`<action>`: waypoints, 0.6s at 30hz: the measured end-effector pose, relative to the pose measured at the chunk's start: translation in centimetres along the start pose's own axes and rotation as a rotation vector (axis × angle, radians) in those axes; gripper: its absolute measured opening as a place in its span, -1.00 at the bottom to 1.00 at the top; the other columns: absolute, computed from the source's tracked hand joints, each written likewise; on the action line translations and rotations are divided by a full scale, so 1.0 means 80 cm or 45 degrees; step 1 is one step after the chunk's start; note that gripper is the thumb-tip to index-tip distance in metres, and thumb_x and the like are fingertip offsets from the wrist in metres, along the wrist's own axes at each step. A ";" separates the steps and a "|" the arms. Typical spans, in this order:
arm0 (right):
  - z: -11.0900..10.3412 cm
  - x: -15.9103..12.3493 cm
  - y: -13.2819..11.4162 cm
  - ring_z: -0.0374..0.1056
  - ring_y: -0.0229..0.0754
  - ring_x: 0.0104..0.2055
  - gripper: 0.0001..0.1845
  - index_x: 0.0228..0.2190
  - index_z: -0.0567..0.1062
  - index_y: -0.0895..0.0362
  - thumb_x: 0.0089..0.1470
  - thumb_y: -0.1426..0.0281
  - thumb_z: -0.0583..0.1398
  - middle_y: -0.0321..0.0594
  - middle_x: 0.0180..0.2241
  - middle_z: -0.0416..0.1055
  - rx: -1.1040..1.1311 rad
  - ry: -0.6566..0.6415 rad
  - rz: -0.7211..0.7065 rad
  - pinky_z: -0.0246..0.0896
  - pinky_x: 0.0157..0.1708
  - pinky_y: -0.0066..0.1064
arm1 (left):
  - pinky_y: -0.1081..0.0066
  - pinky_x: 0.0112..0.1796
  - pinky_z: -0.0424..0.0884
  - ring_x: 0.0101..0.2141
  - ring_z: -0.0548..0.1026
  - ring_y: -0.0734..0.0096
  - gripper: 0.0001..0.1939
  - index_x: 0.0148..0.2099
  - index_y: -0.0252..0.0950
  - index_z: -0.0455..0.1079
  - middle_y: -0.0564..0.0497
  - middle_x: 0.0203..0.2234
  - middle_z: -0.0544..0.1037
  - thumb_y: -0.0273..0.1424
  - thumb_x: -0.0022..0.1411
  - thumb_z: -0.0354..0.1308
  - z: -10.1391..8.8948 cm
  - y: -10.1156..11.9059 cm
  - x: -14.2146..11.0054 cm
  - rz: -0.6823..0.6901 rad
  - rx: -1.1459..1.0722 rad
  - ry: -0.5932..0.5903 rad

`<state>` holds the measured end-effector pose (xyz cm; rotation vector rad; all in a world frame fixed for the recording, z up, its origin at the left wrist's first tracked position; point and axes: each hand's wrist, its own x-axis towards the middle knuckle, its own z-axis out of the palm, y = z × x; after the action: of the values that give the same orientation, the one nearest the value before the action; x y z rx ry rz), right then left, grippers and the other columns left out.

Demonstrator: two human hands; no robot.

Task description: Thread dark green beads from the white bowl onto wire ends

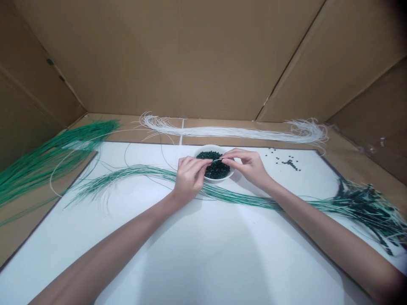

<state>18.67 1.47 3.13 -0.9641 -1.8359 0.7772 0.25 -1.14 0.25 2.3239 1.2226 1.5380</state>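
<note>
Over a white bowl (233,173) of small dark green beads (218,170), my two hands meet almost fingertip to fingertip. A short stretch of pale, thin strand (217,160) spans the gap between them. My left hand (190,177) pinches it from the left, its fingers closed. From the other side, the thumb and forefinger of my right hand (249,166) are closed on the strand's right end. Whether a bead is in the right fingertips is too small to tell. A long bundle of green strands (232,197) passes beneath both arms on the white board (197,254).
White strands (232,132) lie behind the bowl along the cardboard wall (178,59). More green strands (60,154) spread at the left. Loose dark beads (290,163) are scattered right of the bowl. Beaded strand ends (370,207) pile up at the far right.
</note>
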 end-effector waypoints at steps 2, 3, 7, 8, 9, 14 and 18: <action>0.000 -0.001 -0.001 0.36 -0.19 -0.33 -0.88 -0.46 0.53 0.09 -0.10 0.35 0.20 -0.22 -0.41 0.46 -0.045 -0.005 -0.032 0.25 -0.27 -0.34 | 0.36 -0.25 0.20 -0.37 0.37 0.45 -0.81 -0.21 -0.25 0.37 0.05 -0.41 0.53 -0.51 0.16 -0.02 0.000 0.000 0.000 -0.003 0.007 -0.008; -0.001 -0.001 -0.002 0.36 -0.19 -0.32 -0.88 -0.46 0.53 0.09 -0.09 0.35 0.19 -0.21 -0.40 0.46 -0.069 -0.006 -0.047 0.25 -0.27 -0.34 | 0.36 -0.25 0.20 -0.37 0.37 0.45 -0.81 -0.21 -0.25 0.37 0.05 -0.41 0.53 -0.51 0.16 -0.02 0.000 0.000 0.000 -0.002 0.012 -0.013; -0.001 -0.002 -0.005 0.36 -0.20 -0.33 -0.87 -0.44 0.52 0.10 -0.06 0.37 0.17 -0.21 -0.39 0.46 -0.182 -0.003 -0.128 0.26 -0.27 -0.35 | 0.35 -0.25 0.19 -0.38 0.37 0.46 -0.81 -0.21 -0.26 0.37 0.06 -0.42 0.53 -0.53 0.15 -0.02 0.001 0.000 0.000 0.012 0.025 -0.007; -0.001 -0.002 -0.005 0.36 -0.20 -0.33 -0.88 -0.43 0.52 0.10 -0.06 0.38 0.17 -0.21 -0.40 0.46 -0.208 0.005 -0.156 0.26 -0.27 -0.35 | 0.35 -0.25 0.18 -0.38 0.37 0.46 -0.81 -0.22 -0.26 0.37 0.06 -0.42 0.52 -0.53 0.14 -0.01 0.001 -0.001 -0.001 0.014 0.025 -0.005; -0.001 -0.003 -0.006 0.36 -0.20 -0.34 -0.88 -0.43 0.52 0.10 -0.06 0.39 0.17 -0.21 -0.40 0.46 -0.233 0.013 -0.181 0.26 -0.27 -0.35 | 0.35 -0.25 0.18 -0.38 0.37 0.46 -0.81 -0.22 -0.26 0.37 0.06 -0.43 0.52 -0.53 0.14 -0.01 0.001 -0.001 0.000 0.013 0.027 -0.005; 0.001 -0.004 -0.006 0.36 -0.19 -0.35 -0.88 -0.44 0.52 0.08 -0.07 0.37 0.17 -0.21 -0.41 0.45 -0.318 0.037 -0.223 0.27 -0.28 -0.34 | 0.35 -0.25 0.19 -0.38 0.37 0.45 -0.81 -0.23 -0.27 0.38 0.05 -0.44 0.52 -0.52 0.15 -0.03 0.000 0.001 0.001 0.000 0.045 -0.005; 0.001 -0.004 -0.006 0.36 -0.20 -0.36 -0.89 -0.45 0.52 0.09 -0.08 0.37 0.18 -0.20 -0.42 0.45 -0.321 0.054 -0.233 0.27 -0.30 -0.35 | 0.35 -0.26 0.19 -0.39 0.36 0.46 -0.81 -0.23 -0.27 0.38 0.05 -0.44 0.52 -0.53 0.14 -0.02 0.000 0.002 0.001 0.006 0.049 0.013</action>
<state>18.53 0.94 3.35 -0.9448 -1.9845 0.4180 0.36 -1.25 0.38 2.3471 1.2604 1.5431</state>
